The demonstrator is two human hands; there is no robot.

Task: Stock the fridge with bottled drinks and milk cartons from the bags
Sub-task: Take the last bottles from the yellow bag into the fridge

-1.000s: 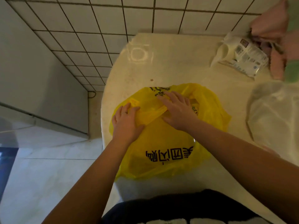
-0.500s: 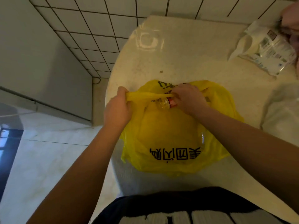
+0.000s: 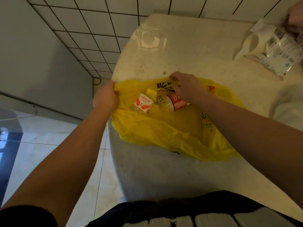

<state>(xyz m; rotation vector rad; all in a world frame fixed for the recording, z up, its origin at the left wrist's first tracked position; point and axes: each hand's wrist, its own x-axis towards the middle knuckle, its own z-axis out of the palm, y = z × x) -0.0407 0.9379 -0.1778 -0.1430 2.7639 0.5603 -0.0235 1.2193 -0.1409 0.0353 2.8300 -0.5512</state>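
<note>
Dark shirt (image 3: 180, 208) at bottom edge, both forearms reach out over the pale stone table (image 3: 188, 51). Yellow plastic bag (image 3: 172, 133) lies on the table's near left part, mouth pulled open. Left hand (image 3: 105, 97) fist-grips the bag's left rim at the table edge. Right hand (image 3: 185, 87) pinches the far rim, fingers curled around the plastic. Two drink bottles lie on their sides inside the bag, between the hands: small bottle with white and red label (image 3: 142, 102) on the left, clear bottle with red label (image 3: 173, 102) just beside it, partly under the right wrist. White bag (image 3: 288, 104) at right edge of the table. Printed white packet (image 3: 270, 49) lies at far right. Tiled wall (image 3: 98, 30) behind, light floor (image 3: 41, 145) on the left.
</note>
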